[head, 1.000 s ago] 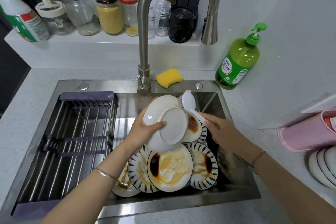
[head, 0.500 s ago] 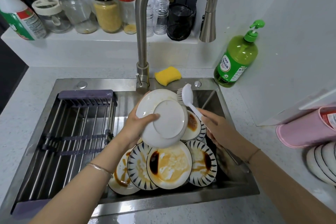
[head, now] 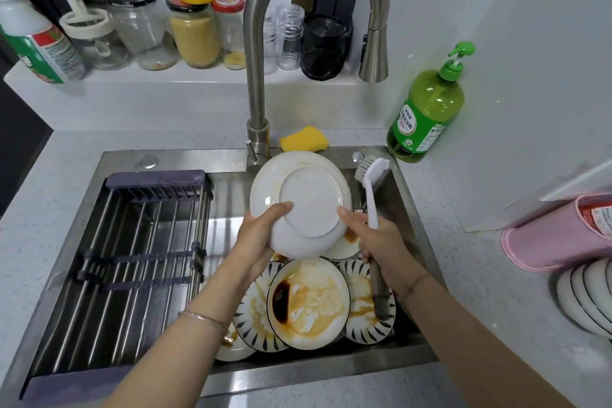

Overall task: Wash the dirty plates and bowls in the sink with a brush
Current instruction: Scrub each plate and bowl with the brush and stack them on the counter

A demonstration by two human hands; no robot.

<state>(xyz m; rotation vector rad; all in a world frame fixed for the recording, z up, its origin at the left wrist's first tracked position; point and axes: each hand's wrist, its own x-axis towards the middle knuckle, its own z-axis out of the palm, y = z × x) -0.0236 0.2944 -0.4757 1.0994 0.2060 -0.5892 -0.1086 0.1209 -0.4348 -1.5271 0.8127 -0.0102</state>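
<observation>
A white plate [head: 304,199] is held up over the steel sink [head: 410,195], its underside facing me. My left hand [head: 258,238] grips its lower left rim. My right hand [head: 377,242] holds the white brush [head: 372,185] by its handle, bristles pointing up and away near the sink's back right corner, while a finger of that hand touches the plate's right edge. Below lie several dirty plates: one with brown sauce [head: 309,301] in the middle and striped-rim ones [head: 255,318] around it.
A drying rack [head: 132,252] fills the sink's left half. The faucet [head: 261,53] arches overhead. A yellow sponge [head: 304,139] and green soap bottle [head: 427,109] sit behind the sink. Jars line the back ledge [head: 185,76]. Clean plates [head: 586,298] and a pink container [head: 559,235] are at right.
The white plate has risen and turned more upright. My right hand has moved left with the brush until a finger touches the plate's right edge.
</observation>
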